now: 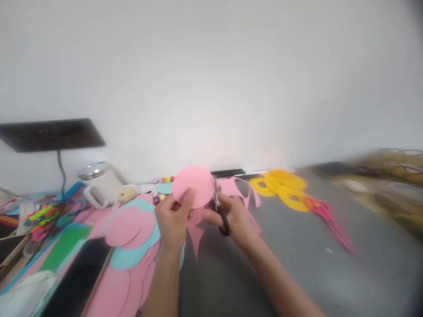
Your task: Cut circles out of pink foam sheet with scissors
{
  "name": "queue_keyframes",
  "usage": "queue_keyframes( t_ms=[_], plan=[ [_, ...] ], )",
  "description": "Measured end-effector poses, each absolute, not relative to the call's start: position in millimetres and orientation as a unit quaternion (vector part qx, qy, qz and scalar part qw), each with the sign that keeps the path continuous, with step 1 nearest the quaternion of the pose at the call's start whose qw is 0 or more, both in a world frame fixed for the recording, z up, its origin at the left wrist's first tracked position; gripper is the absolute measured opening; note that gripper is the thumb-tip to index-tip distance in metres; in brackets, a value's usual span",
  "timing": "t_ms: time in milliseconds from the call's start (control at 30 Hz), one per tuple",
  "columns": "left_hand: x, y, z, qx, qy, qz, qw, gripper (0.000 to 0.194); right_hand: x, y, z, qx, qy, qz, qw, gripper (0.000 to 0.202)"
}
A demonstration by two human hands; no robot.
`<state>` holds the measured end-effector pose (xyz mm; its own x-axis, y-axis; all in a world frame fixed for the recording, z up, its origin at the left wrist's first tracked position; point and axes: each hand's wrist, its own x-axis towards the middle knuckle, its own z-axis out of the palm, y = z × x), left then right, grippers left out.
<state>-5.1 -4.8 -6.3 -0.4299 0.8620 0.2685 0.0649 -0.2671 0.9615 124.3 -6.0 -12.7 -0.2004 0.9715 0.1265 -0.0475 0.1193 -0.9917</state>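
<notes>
Nearest the camera, two bare forearms [276, 279] come in from the bottom edge and lead up to the hands, both of them occupied. The left hand [173, 215] pinches a pink paper circle [191, 180], thumb pressed on its face and fingers behind, holding it up in front of the wall [211, 79]. The right hand [236, 218] grips black-handled scissors [224, 224], their blades pointing upward at the circle's right edge; whether they bite into the paper is too blurred to tell. Below the circle is a pointed pink scrap [197, 240], and more curved pink offcuts [233, 187] are just beyond the right hand. Farther right on the grey tabletop [330, 286], yellow paper rings [277, 178] overlap in a loose heap, with pink scissors [330, 220] slanting away from them, handles against the lowest ring and blades toward the lower right. Left of the left forearm, pink circles [124, 224] and light blue circles [128, 257] spread in an overlapping pile. Beside that pile lie a dark flat panel [79, 273], a green sheet [66, 246] and a crumpled white cloth [28, 293]. Behind them stands a white mug [105, 185] with a shiny lid [95, 171], and a black plate [53, 134] on the wall has a grey cord [60, 167] running down from it.
</notes>
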Motion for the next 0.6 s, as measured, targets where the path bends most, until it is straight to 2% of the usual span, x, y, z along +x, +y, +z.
queue_keyframes(
  t_ms=[167,400,600],
  plan=[
    [-4.8,-5.1,-6.1,0.438,0.518,0.66,0.322,0.038,122.8,-5.4,-15.3,-0.426,-0.537,0.54,0.488,0.034],
    [-9.6,-1.1,-11.0,0.489,0.527,0.614,0.325,0.037,124.1,-2.3,-15.0,-0.451,-0.4,0.49,0.63,0.035],
    [-9.1,-0.6,-13.7,0.509,0.526,0.586,0.347,0.038,127.0,-3.9,-13.4,-0.465,-0.387,0.457,0.652,0.035]
  ],
)
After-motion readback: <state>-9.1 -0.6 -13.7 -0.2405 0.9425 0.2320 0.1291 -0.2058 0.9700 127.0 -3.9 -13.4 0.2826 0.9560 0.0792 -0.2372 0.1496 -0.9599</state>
